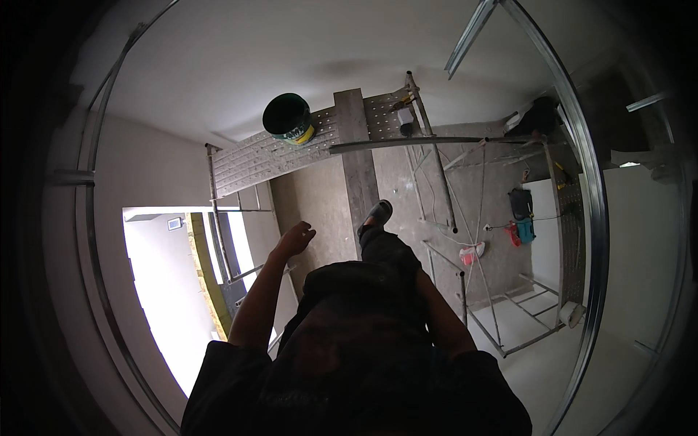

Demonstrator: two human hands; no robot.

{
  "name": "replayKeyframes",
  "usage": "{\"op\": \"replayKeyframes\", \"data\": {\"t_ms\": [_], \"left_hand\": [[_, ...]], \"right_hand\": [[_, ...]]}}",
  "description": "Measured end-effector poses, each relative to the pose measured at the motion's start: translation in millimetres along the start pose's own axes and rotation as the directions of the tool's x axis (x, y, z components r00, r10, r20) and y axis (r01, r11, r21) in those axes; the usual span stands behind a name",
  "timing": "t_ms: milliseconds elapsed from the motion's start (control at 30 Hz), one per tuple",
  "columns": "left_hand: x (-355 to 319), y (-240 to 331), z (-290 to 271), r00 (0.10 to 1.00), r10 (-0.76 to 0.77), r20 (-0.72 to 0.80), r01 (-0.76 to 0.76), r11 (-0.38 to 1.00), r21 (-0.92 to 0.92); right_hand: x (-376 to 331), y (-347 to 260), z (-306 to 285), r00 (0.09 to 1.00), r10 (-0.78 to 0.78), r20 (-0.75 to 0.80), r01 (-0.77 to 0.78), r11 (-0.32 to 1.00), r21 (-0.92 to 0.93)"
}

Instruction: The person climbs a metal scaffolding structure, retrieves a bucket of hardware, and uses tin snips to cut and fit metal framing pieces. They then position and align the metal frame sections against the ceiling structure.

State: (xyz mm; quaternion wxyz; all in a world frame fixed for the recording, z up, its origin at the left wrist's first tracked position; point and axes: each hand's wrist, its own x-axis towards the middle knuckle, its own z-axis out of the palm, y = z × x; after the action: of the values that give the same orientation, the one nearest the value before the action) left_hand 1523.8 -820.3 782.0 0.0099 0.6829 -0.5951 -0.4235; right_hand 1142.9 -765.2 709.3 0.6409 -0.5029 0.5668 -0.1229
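Note:
My left hand (294, 240) hangs out in the air to the left of my body, beside the grey plank. Its fingers are loosely bent and a little apart, with nothing visible in them. My right forearm (441, 312) reaches down along my thigh, and my body and leg hide the hand at its end. One foot in a dark clog (379, 213) stands on the long grey plank (355, 174), which runs ahead to a perforated metal scaffold platform (254, 157). A dark bucket with a yellow patch (288, 120) sits on that platform.
Scaffold tubes (443, 182) with cross braces stand to the right. Below lie a red-and-white bag (472, 253) and blue and red items (523, 230) on the floor. Metal ceiling channels (592, 189) curve close by on both sides. A bright opening (163, 283) is at left.

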Motion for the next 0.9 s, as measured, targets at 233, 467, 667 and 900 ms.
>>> {"op": "replayKeyframes", "data": {"t_ms": [233,467,667,900], "left_hand": [[67,1,-40,0.983,-0.141,0.121,0.131,0.987,0.088],[157,24,-119,0.992,0.008,-0.127,-0.003,0.999,0.035],[286,110,-249,0.873,0.346,-0.345,-0.228,0.913,0.338],[513,205,-423,0.502,0.757,-0.417,-0.197,0.57,0.798]], "right_hand": [[11,-24,-47,0.983,0.169,0.076,-0.177,0.978,0.112],[-21,-45,-95,0.946,0.309,0.095,-0.323,0.911,0.256],[-4,-95,-127,0.752,0.617,0.234,-0.644,0.763,0.059],[103,-209,-180,0.867,0.42,-0.267,-0.484,0.837,-0.254]]}}
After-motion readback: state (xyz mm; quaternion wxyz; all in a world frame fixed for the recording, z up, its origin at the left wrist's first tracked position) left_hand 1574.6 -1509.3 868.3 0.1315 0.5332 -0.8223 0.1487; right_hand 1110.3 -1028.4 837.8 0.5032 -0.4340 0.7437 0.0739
